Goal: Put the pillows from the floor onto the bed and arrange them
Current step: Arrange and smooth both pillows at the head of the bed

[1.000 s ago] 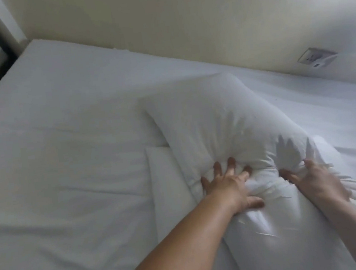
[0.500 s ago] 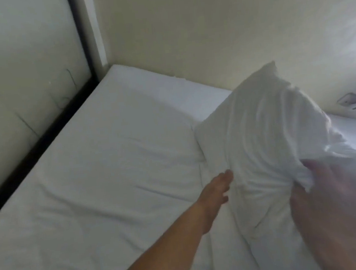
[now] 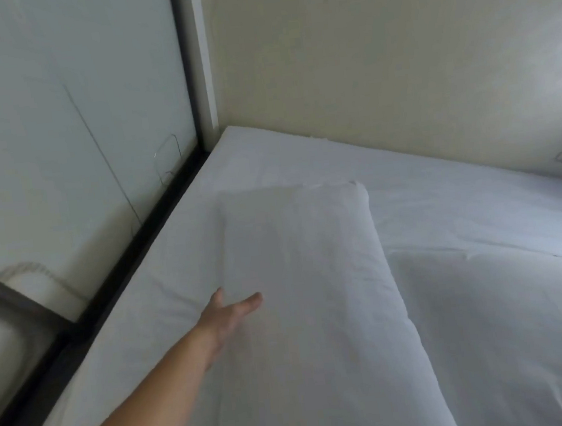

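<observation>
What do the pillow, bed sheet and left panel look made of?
Pillow: white woven fabric case, matte, soft creases; filling not visible. Bed sheet: similar white matte cloth, fine wrinkles. Left panel: likely frosted glass, smooth and faintly reflective, set in a dark frame, possibly metal. The left hand rests flat on the pillow's edge.

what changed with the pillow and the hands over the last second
The pillow, bunched and gripped by both hands a second ago, then lifted, now lies flat lengthwise on the bed, nearer the window-side edge. The left hand has let go and rests open against its left edge. The right hand has left view. The second pillow stays beside it.
</observation>
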### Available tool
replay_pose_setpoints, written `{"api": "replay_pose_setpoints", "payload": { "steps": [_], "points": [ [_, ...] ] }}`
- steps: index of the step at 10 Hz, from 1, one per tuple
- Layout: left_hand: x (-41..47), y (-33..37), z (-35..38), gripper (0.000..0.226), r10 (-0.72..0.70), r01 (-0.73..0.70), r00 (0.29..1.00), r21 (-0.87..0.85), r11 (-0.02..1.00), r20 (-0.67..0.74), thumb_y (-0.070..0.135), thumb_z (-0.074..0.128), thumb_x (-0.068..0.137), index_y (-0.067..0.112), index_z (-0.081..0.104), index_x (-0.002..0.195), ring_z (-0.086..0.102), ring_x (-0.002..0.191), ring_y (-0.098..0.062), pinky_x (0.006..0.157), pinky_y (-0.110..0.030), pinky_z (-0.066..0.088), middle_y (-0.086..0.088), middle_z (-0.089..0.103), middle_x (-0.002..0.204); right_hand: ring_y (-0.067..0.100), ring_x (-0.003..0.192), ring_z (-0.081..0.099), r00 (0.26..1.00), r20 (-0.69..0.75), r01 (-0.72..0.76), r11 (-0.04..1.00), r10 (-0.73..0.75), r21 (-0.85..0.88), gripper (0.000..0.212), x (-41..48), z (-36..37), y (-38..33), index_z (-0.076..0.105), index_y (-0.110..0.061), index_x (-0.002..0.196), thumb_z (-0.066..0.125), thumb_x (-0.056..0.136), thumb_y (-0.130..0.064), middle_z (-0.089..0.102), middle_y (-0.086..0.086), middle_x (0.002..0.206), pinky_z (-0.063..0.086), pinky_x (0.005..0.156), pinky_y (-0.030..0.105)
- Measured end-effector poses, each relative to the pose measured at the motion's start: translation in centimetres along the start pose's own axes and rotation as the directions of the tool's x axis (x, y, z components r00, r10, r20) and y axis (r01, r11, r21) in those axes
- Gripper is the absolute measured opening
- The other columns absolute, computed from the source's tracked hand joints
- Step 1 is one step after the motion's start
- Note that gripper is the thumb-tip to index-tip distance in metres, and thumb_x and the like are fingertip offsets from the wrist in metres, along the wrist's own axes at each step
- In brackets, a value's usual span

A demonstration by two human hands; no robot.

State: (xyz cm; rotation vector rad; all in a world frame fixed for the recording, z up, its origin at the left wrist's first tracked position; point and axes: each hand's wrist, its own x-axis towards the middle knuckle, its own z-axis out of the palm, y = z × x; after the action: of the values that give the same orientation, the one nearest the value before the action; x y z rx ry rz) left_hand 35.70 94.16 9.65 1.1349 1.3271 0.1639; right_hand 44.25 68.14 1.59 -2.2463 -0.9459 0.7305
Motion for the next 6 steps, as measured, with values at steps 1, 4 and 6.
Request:
{"api": "replay_pose_setpoints", "payload": {
  "steps": [1, 4, 6],
  "points": [
    [0.9, -3.9, 1.0, 0.116, -0.002, 0.001, 1.0, 0.079, 0.997, 0.018, 0.051, 0.081, 0.066, 0.016, 0.013, 0.153, 0.032, 0.141, -0.025, 0.111, -0.033, 0.03, -0.007, 0.027, 0.158, 0.008, 0.079, 0.073, 0.889, 0.456, -0.1, 0.986, 0.028, 0.134, 0.017, 3.9, -10.6, -2.3, 0.075, -0.036, 0.091, 0.078, 0.075, -0.039, 0.079, -0.004, 0.086, 0.051, 0.062, 0.015],
    [5.0, -6.8, 4.2, 0.12, -0.028, 0.016, 0.994, -0.109, 0.994, -0.109, 0.042, 0.091, 0.056, 0.009, 0.021, 0.148, 0.049, 0.127, -0.028, 0.108, -0.04, 0.04, -0.012, 0.044, 0.147, 0.034, 0.114, 0.061, 0.875, -0.019, -0.467, 0.853, 0.484, 0.232, 0.098, 14.7, -10.9, 1.2, 0.056, -0.014, 0.129, 0.081, 0.05, -0.067, 0.062, 0.012, 0.126, 0.048, 0.1, 0.05],
    [6.5, -6.7, 2.8, 0.03, -0.003, -0.05, 0.966, -0.199, 0.979, -0.259, 0.011, 0.083, 0.069, 0.0, 0.07, 0.094, 0.069, 0.078, -0.028, 0.083, -0.048, 0.057, -0.017, 0.073, 0.089, 0.027, 0.065, 0.073, 0.892, -0.122, -0.372, 0.86, 0.435, 0.349, 0.038, 13.8, -9.4, -0.8, 0.072, -0.004, 0.09, 0.089, 0.061, -0.022, 0.076, 0.01, 0.071, 0.059, 0.065, 0.044]
  ]
}}
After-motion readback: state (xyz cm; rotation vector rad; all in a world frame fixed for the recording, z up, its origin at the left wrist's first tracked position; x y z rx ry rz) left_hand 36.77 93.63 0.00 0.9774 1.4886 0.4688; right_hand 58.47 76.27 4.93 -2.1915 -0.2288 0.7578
